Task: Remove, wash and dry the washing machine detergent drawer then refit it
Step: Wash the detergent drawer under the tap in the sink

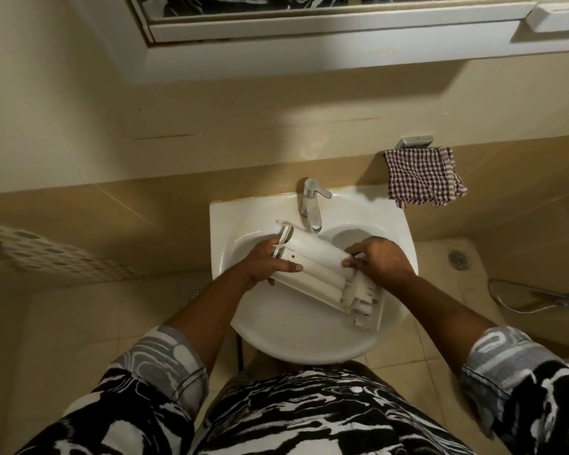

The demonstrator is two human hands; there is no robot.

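The white detergent drawer (322,270) lies upside down and slanted across the white sink (230,218), its rounded undersides facing up. My left hand (266,262) grips its upper left end near the front panel. My right hand (380,257) holds the right side, fingers curled over the edge. The chrome tap (312,205) stands just behind the drawer; no water stream is visible.
A red-and-white checked cloth (422,175) hangs from a metal holder on the wall right of the sink. A white perforated basket (46,254) sits at the left. A floor drain (457,257) and a shower hose (536,297) lie on the tiles at the right. A mirror cabinet (309,34) hangs above.
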